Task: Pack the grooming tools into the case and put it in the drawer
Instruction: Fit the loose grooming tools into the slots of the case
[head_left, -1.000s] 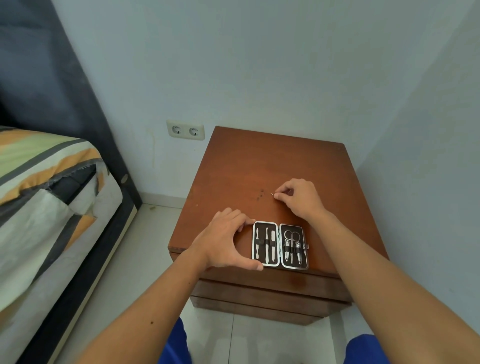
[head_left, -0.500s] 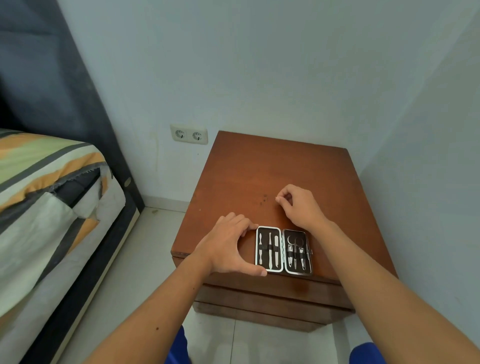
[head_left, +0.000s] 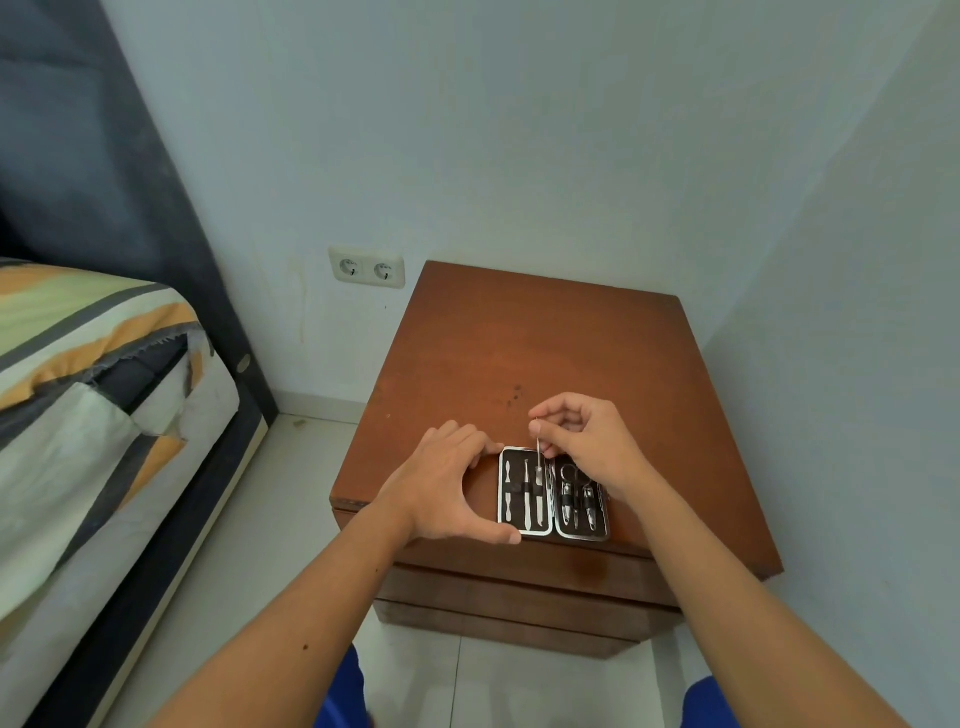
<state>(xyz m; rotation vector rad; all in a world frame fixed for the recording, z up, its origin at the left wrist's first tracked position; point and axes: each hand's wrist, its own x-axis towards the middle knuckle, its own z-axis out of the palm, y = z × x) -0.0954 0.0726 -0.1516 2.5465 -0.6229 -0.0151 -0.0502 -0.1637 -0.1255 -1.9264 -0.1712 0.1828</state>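
An open black grooming case (head_left: 553, 493) with a silver rim lies flat near the front edge of the brown nightstand (head_left: 545, 358). Several metal tools sit in its loops on both halves. My left hand (head_left: 447, 488) braces the case's left edge between thumb and fingers. My right hand (head_left: 587, 441) pinches a thin metal tool (head_left: 538, 446) upright, with its lower end over the top of the case's left half. Closed drawer fronts (head_left: 519, 597) show below the nightstand top.
A bed (head_left: 93, 415) with a striped cover and a dark headboard stands at the left. A double wall socket (head_left: 366, 268) sits on the back wall. A wall runs close along the nightstand's right side. White floor tiles lie below.
My right hand has lifted the thin tool off the nightstand top and carried it back toward the case. My left hand has stayed on the case's left edge.
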